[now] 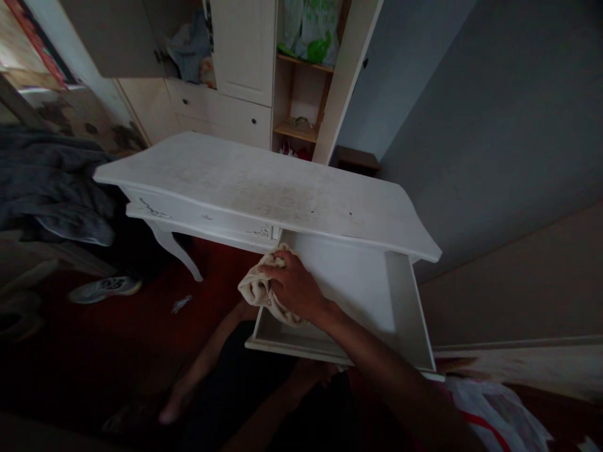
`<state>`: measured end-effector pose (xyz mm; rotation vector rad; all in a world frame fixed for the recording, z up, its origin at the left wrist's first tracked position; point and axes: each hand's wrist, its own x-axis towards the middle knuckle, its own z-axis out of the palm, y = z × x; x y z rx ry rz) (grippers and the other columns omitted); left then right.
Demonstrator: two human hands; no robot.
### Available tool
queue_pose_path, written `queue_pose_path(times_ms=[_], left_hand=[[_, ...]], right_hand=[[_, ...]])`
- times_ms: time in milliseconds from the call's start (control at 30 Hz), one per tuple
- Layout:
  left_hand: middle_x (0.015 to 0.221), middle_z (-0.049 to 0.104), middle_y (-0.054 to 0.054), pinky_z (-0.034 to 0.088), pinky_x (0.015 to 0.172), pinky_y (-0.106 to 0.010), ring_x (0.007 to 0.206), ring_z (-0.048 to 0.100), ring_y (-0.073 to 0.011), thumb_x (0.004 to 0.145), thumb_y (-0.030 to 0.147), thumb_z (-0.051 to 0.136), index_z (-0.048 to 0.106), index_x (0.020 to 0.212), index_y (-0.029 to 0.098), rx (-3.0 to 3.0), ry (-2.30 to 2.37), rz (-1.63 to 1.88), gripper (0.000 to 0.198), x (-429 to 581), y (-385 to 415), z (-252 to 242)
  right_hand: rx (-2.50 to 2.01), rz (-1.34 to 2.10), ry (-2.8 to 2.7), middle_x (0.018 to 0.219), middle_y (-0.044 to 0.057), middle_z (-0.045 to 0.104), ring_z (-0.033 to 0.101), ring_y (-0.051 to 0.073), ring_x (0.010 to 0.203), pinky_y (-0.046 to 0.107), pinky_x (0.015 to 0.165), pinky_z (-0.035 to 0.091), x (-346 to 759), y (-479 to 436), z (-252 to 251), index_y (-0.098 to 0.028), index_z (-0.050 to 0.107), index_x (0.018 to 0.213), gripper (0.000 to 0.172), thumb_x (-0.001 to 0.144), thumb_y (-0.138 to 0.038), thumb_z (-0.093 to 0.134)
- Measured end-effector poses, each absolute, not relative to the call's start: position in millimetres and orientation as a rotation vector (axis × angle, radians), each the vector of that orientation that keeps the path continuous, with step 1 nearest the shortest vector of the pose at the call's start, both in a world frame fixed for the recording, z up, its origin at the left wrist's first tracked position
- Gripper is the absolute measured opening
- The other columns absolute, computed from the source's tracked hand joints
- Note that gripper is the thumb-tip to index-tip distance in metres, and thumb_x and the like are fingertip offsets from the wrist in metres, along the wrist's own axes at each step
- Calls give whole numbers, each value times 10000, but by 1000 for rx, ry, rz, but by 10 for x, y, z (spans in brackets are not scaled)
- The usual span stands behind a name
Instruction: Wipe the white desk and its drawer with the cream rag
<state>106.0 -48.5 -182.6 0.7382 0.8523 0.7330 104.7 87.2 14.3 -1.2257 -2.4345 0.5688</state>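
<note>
My right hand [298, 285] is closed on a crumpled cream cloth [257, 284], which lies over the left side wall of a pulled-out drawer [362, 270]. The drawer belongs to a white table [301, 169] with curved edges and grey smudges across its top. Below the drawer's front panel, in shadow, is my left hand [313, 375]. It is close to the underside of that panel, and its fingers are too dark to make out. The drawer's white floor shows nothing lying on it.
A white wardrobe [242, 59] stands behind the table, with an open door and shelves holding bags. Dark clothes [51, 182] are heaped at left, above a sneaker [106, 290] on the red floor. A plastic bag [499, 414] lies at lower right beside the wall.
</note>
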Motion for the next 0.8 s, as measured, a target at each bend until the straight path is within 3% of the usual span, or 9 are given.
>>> queue_pose_path(times_ms=[267,433,633,800], left_hand=[[585,598,-3,411,615,-285,574,498,-123,417,744,780,639,573,153,669,925,683,627,1094,-510,-1958],[716,676,-44,444,654,-301,660,563,-153,466,630,830,696,700,132,616,969,715,567,1056,-548,-1933],[580,636,-37,449,653,-318,596,564,-166,484,595,814,646,528,146,715,1044,632,482,1035,-489,-1913],[674,676,-36,453,646,-304,650,579,-175,473,625,825,713,675,162,686,999,631,518,1005,-471,-1962]], right_hand=[[-1009,815,-2675,1445,41,439,428,229,1322,397,1074,422,1264,493,155,-323,712,1175,408,892,-103,516],[-930,888,-2772,1426,18,516,434,191,1333,337,1091,396,1493,392,250,-308,726,1156,439,864,-52,520],[-1114,759,-2883,1270,51,631,496,221,1259,351,1046,437,1908,256,329,-252,761,1047,333,845,-72,567],[-1248,598,-2869,1250,43,627,501,210,1245,352,1054,431,2401,84,347,-256,758,984,300,841,-59,582]])
